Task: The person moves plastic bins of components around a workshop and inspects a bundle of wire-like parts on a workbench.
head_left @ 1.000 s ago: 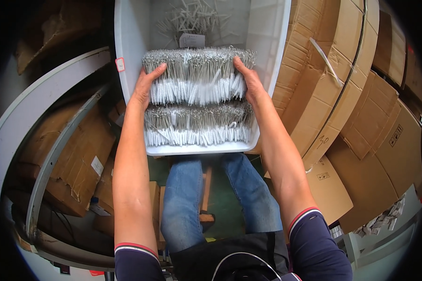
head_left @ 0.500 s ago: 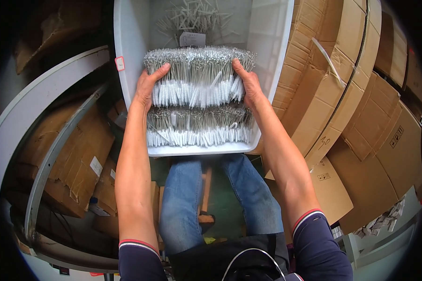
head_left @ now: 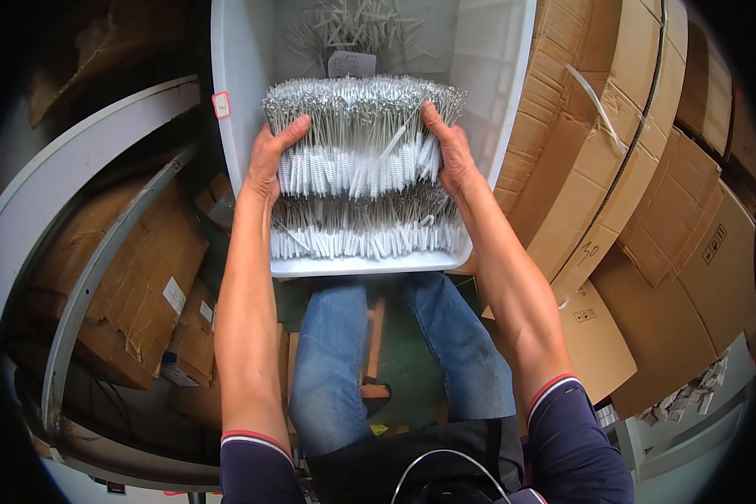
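Clasping a brush row (head_left: 361,139) from both ends

Head view: the brush row is inside the bin (head_left: 365,269), just beyond a second row (head_left: 365,239) at the bin's near wall; loose pieces (head_left: 357,32) lie toward its far end. Brushes could slip from the middle if end pressure slackened or went uneven. Left hand (head_left: 275,153) and right hand (head_left: 454,153) grip the ends, thumbs spread onto its near face; I cannot tell how the other, hidden fingers sit.
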The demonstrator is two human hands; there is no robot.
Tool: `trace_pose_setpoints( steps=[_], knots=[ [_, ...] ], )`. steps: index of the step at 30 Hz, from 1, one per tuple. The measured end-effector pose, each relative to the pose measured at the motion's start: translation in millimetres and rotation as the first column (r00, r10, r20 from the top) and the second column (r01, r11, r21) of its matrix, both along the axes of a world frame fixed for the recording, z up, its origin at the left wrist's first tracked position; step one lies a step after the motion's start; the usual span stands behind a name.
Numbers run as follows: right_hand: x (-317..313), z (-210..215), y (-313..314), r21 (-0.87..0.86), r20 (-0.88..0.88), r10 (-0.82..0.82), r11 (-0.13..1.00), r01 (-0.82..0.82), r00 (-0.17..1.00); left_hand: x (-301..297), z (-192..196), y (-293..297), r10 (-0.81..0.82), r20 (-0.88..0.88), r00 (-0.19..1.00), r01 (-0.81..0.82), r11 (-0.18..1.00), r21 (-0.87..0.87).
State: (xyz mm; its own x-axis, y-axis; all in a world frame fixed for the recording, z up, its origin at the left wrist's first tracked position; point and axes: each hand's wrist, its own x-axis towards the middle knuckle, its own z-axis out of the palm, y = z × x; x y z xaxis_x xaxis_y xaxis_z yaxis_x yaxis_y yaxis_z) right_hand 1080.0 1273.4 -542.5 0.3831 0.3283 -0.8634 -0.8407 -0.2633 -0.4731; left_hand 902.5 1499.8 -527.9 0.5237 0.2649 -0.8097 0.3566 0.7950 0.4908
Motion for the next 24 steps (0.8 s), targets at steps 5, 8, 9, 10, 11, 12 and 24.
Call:
trace_pose_setpoints(
  steps=[5,8,9,10,11,12,24],
  knots=[
    [2,-8,-4,0.043,-0.055,-0.015,0.999,0.017,0.998,-2,-6,4,0.003,0.010,1.000,-0.002,0.999,-0.040],
    [5,-13,-7,0.090,-0.159,-0.063,0.993,0.078,0.985,-6,-16,6,0.002,0.029,1.000,0.001,0.997,-0.075],
    [7,-14,-8,0.113,-0.188,-0.078,0.988,0.100,0.979,-6,-19,7,0.006,0.030,1.000,-0.004,0.997,-0.076],
    [8,-16,-7,0.115,-0.188,-0.077,0.988,0.100,0.979,-6,-22,8,0.011,0.030,0.999,-0.009,0.997,-0.076],
    [10,-15,-6,0.114,-0.210,-0.077,0.988,0.103,0.975,-5,-23,9,0.012,0.027,1.000,-0.010,0.997,-0.077],
    [12,-13,-3,0.114,-0.232,-0.078,0.988,0.106,0.970,-4,-24,10,0.006,0.032,0.999,-0.003,0.995,-0.096],
    [6,-1,-7,0.082,-0.119,0.040,0.996,-0.030,0.992,-10,-13,3,0.038,0.106,0.994,-0.023,0.989,-0.144]
  ],
)
